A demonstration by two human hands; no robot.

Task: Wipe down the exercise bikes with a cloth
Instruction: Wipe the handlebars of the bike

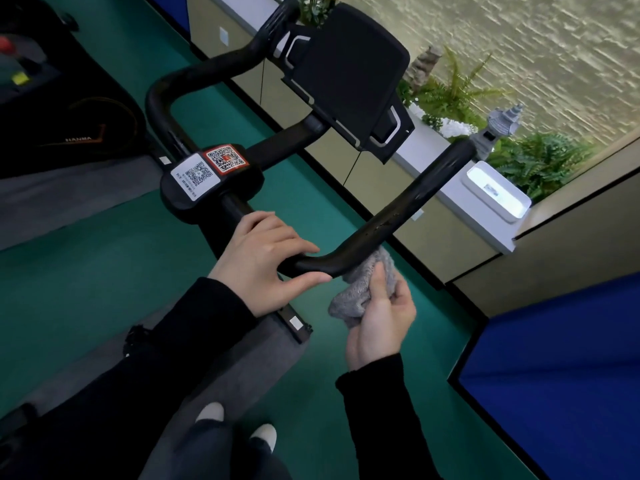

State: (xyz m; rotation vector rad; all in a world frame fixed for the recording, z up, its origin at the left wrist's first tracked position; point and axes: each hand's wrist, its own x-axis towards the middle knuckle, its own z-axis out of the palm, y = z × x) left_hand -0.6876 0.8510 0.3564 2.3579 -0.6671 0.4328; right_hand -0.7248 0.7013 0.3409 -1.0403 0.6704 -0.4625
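A black exercise bike handlebar [412, 199] fills the middle of the head view, with a dark console screen [349, 71] above it and two QR stickers [211, 166] on the stem. My left hand [263, 261] grips the near bend of the bar, fingers over the top and thumb underneath. Just right of it my right hand [381, 313] holds a bunched grey cloth [363, 282] up against the underside of the same bend.
Green floor [104, 271] lies below, with my feet [239, 427] at the bottom. A second black machine [69, 116] stands at left. A low partition with a white box [495, 192] and plants [450, 95] runs behind the bike; a blue panel [554, 375] is at right.
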